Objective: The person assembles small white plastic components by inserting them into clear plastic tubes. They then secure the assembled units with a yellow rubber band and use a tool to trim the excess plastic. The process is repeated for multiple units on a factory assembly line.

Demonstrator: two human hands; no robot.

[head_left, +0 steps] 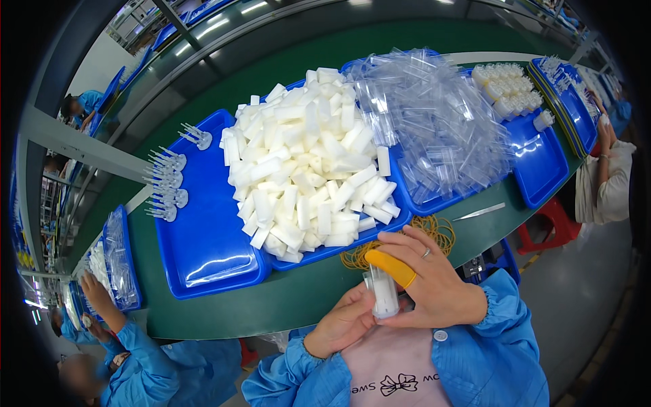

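A short clear plastic tube with white material inside [385, 296] is held upright between my two hands, close in front of my chest. My left hand [344, 320] has its fingers and thumb closed against the tube's left side. From the right, my right hand [439, 288] wraps around it, with a yellow finger cot [392, 267] on one finger that reaches over the top. Just beyond my hands lies a heap of tan rubber bands [437, 234]. White foam blocks [298, 163] are piled high behind them.
Clear plastic tubes [441, 115] fill a blue tray beyond. White pronged parts [167, 183] stand along the left blue tray [210, 251]. Capped white pieces [505, 88] and a metal strip [479, 211] lie right. A co-worker's hand [99, 296] is left; another person [603, 176] sits right.
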